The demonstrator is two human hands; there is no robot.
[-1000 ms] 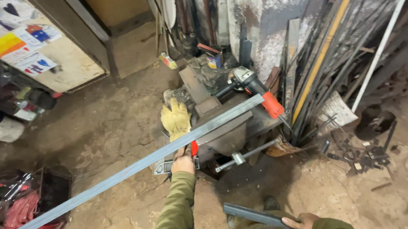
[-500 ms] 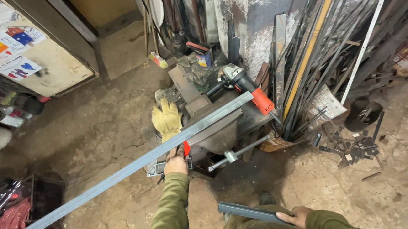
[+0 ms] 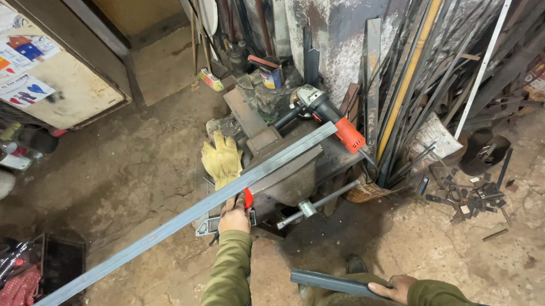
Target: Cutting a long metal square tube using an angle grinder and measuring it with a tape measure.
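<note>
Cluttered dirt-floored workshop held a long grey steel bar (image 3: 163, 229) lying slantwise across a bench vise (image 3: 286, 171), judged stiff, heavy and best gripped mid-length, where the left hand (image 3: 233, 214) closed on it, while the right hand (image 3: 394, 288) clasped a short dark steel section (image 3: 333, 283).

Dim, even light; sharp, wide-angle edges

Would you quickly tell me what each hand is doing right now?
Left hand: closed on the long metal bar, beside a red-handled tool.
Right hand: closed on a short dark metal piece.
</note>
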